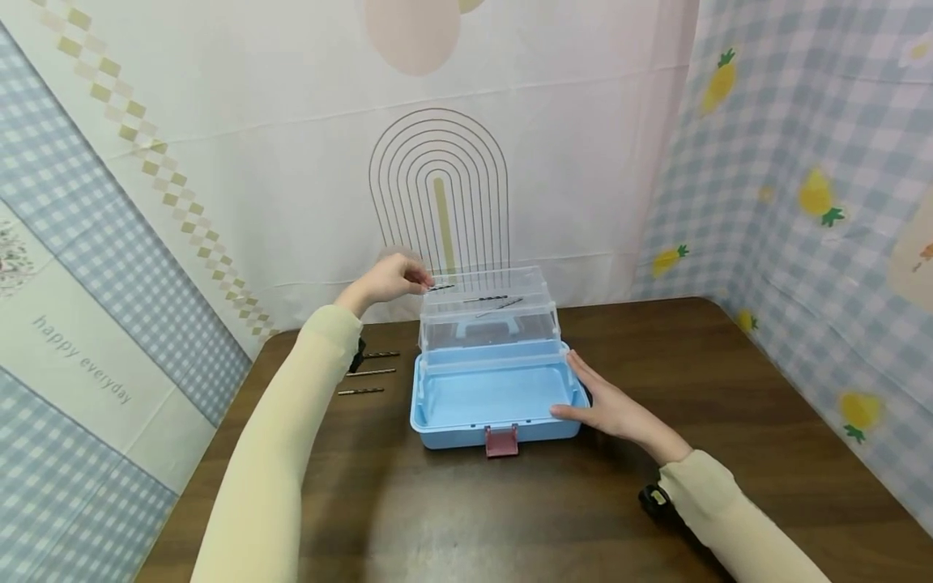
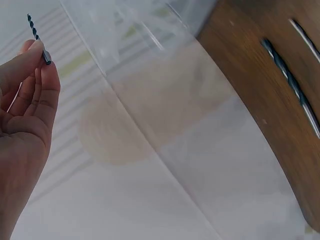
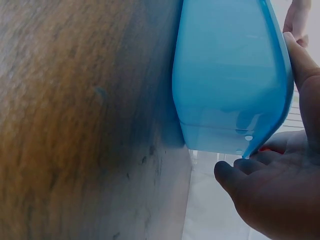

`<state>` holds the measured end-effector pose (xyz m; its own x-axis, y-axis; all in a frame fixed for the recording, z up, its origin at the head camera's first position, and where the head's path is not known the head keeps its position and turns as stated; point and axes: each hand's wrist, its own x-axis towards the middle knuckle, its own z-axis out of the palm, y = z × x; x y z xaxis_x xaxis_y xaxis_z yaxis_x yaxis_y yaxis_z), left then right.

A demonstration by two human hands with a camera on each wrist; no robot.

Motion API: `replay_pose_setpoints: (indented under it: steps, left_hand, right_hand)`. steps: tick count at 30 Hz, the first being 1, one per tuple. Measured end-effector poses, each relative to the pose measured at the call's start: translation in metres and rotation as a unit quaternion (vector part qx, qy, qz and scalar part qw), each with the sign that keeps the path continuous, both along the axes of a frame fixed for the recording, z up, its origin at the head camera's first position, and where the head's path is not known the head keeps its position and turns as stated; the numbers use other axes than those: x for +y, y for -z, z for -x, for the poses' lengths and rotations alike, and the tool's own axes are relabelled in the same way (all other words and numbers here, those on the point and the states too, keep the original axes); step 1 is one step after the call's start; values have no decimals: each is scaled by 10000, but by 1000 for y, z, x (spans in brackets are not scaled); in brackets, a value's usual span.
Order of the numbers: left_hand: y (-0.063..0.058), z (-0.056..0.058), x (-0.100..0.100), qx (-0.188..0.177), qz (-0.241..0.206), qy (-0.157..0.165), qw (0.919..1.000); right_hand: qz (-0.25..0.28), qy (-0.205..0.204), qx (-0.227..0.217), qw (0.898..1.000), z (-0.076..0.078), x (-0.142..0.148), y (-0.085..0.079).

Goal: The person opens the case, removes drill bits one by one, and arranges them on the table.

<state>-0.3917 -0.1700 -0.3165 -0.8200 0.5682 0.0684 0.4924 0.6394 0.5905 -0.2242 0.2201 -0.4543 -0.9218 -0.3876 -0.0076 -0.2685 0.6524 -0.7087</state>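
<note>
Nearest the camera, the pale left sleeve (image 1: 270, 453) and right sleeve (image 1: 729, 518) are seen at the lower margin, reaching over the brown table (image 1: 466, 518). By the left hand (image 1: 389, 279) a drill bit (image 2: 33, 28) is pinched between thumb and fingers near its plain shank, the fluted end left exposed; presumably the tip is thus kept visible for aiming. The bit is held at the left part of the raised clear tiers (image 1: 446, 336); whether they are touched by it cannot be told. Two bits (image 1: 487, 299) are lodged in the upper tier.

The right-hand end of the blue box (image 1: 481, 397) is gripped by the right hand (image 1: 612, 409), thumb and fingers set wide along the rim, probably so that sliding or tipping is prevented.

Three more bits (image 1: 360, 391) are laid roughly parallel on the table, left of the box, apart from one another; easy one-at-a-time pickup is suggested. The pink latch (image 1: 501, 443) hangs down at the front.

Edges: the table's back edge runs close behind the box, with the cloth backdrop (image 1: 291, 202) beyond, so rearward travel is judged limited. More room is offered in front and to the right. On the left, the forearm is passed near the laid bits; low sweeps there should be avoided.
</note>
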Motion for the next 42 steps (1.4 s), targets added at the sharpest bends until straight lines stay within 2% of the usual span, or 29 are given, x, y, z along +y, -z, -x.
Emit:
replay_pose_setpoints:
  steps: [8, 16, 20, 24, 29, 38, 42]
  left_hand:
    - [-15, -24, -43, -38, 137, -179, 9997]
    - [-29, -40, -86, -363, 106, -447, 9983]
    - [-35, -48, -100, -446, 165, -566, 9973]
    - [-35, -55, -106, -433, 180, -588, 9972]
    - [-22, -59, -112, -484, 138, -550, 9972]
    - [24, -71, -126, -645, 188, -411, 9969]
    - [39, -76, -131, -785, 97, -394, 9961]
  right_hand:
    - [61, -17, 8, 10000, 0, 2, 2]
    - [23, -8, 66, 10000, -2, 8, -2]
    - [-13, 14, 56, 10000, -2, 9, 0]
    - [-34, 22, 40, 10000, -2, 10, 3]
    - [-20, 27, -7, 10000, -4, 9, 4]
    - [-4, -39, -18, 10000, -3, 4, 1]
    - [22, -40, -11, 10000, 1, 0, 1]
